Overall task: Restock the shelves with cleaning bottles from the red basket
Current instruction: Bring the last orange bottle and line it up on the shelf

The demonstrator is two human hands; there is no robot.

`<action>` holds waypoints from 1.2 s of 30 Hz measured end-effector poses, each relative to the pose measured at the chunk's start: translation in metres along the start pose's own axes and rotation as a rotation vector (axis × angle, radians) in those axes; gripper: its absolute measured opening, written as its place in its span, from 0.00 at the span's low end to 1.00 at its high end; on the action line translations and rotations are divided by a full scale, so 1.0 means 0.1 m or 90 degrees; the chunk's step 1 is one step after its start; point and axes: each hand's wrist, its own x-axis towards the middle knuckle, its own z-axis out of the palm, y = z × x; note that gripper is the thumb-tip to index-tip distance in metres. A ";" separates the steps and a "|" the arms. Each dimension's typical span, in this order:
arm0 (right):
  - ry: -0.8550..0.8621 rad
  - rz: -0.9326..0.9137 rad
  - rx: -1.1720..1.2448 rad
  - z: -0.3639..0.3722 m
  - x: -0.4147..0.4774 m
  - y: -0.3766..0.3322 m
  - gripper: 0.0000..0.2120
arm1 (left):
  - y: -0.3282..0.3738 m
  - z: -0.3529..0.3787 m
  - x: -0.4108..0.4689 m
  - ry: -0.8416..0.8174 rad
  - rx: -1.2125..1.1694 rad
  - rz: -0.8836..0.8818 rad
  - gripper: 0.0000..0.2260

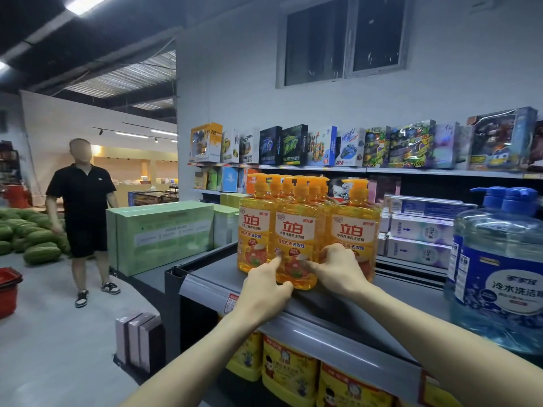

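The left forearm [205, 348] and the right forearm [426, 327] are bare along all the length that shows. The left hand [266, 284] and the right hand [338, 270] are bare also.
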 end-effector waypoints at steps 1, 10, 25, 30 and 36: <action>0.002 -0.003 -0.002 0.01 -0.01 -0.02 0.15 | 0.00 -0.01 0.00 0.000 0.001 -0.004 0.27; -0.010 0.030 -0.069 0.10 -0.05 -0.04 0.20 | -0.03 -0.06 0.03 -0.020 -0.026 -0.012 0.25; -0.134 0.042 -0.322 -0.49 -0.95 -0.11 0.20 | 0.55 0.07 -0.14 -0.149 0.125 0.010 0.20; -0.082 0.069 -0.416 -1.23 -1.60 0.02 0.23 | 1.26 0.49 -0.49 -0.182 0.163 0.106 0.26; 0.011 0.113 -0.500 -2.24 -2.87 0.28 0.21 | 2.35 1.10 -1.22 -0.167 0.225 0.241 0.22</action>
